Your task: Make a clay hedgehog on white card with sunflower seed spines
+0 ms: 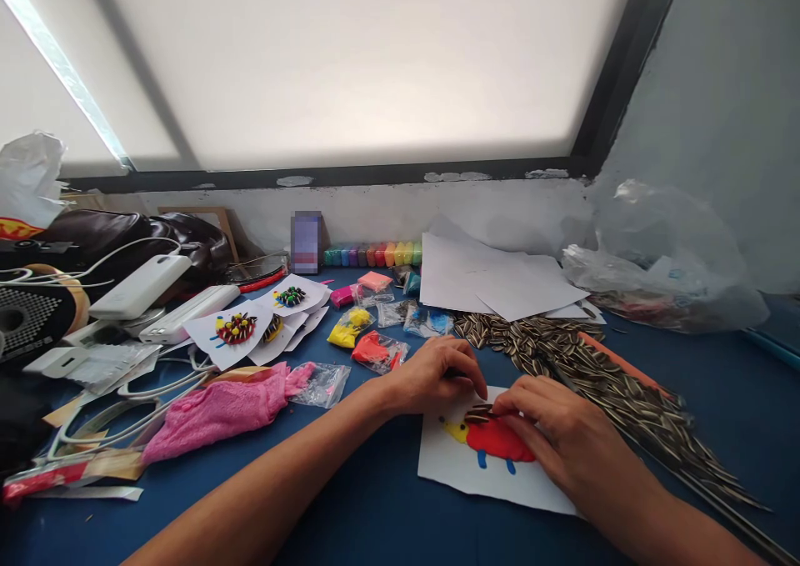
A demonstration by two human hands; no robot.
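On a white sheet of paper (437, 459) lies a flat clay hedgehog with a red body (497, 441), a yellow head (457, 432) and blue legs. A few striped sunflower seeds (478, 414) stand along the top of the red clay. My left hand (437, 374) rests at the sheet's upper edge, fingers curled down close to the seeds. From the other side my right hand (559, 428) reaches over the red body, its fingertips pinched together beside those seeds. What either hand holds is hidden by the fingers.
A long heap of sunflower seeds (600, 374) spreads to the right, beside blank paper (493, 270). Bags of yellow clay (350, 327) and red clay (377, 350) lie ahead. Finished seed pictures (236, 329), a pink cloth (218, 412) and white cables crowd the left.
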